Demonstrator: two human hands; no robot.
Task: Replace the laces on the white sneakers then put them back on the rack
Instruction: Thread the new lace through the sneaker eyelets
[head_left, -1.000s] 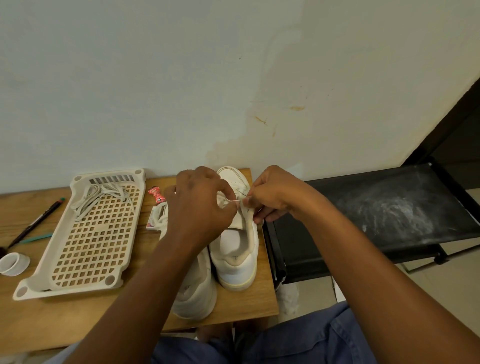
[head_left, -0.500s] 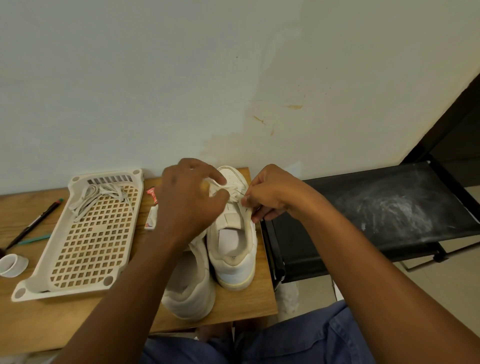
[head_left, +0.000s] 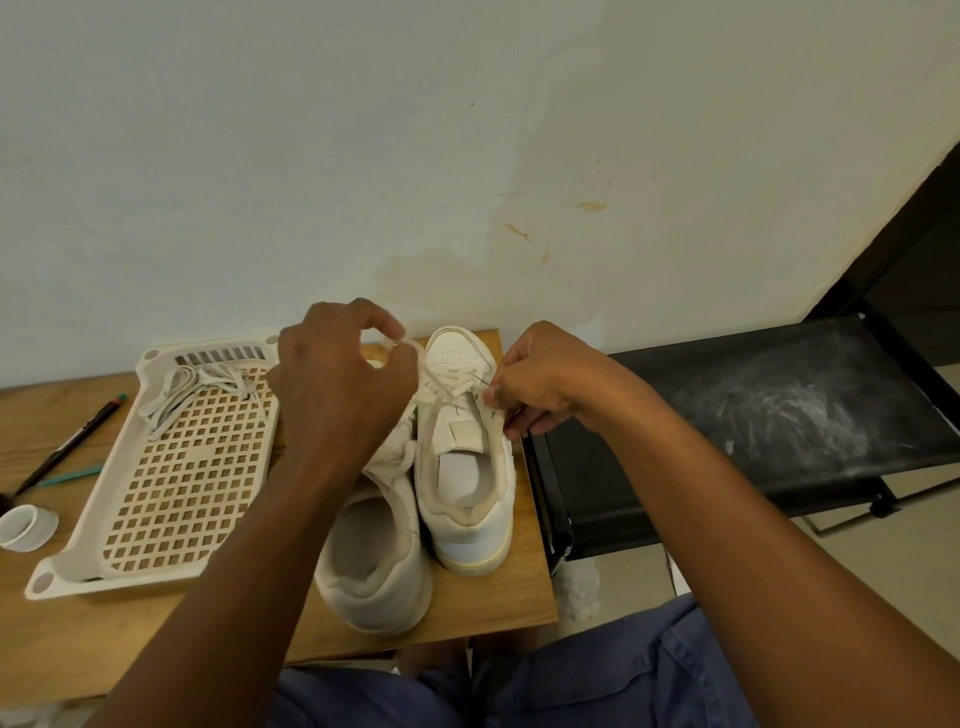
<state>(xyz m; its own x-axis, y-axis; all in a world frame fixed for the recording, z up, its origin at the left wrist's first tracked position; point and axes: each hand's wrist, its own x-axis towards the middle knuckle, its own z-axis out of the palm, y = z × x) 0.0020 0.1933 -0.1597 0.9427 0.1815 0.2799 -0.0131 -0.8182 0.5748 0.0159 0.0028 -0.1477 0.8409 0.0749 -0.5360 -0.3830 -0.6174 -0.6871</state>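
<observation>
Both hands (head_left: 343, 384) (head_left: 540, 379) on the lace (head_left: 431, 379) over the right-side sneaker (head_left: 467, 457).

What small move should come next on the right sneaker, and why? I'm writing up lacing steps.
Probably draw the lace on through with the left hand until it lies snug. That hand pinches it raised above the right sneaker, where only the front rows look laced, while the right hand grips the sneaker's edge.

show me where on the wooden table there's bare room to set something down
Bare wood lies along the near edge of the table, in front of the white tray, and in the far left corner behind the pen. The right end is crowded by both sneakers.
</observation>
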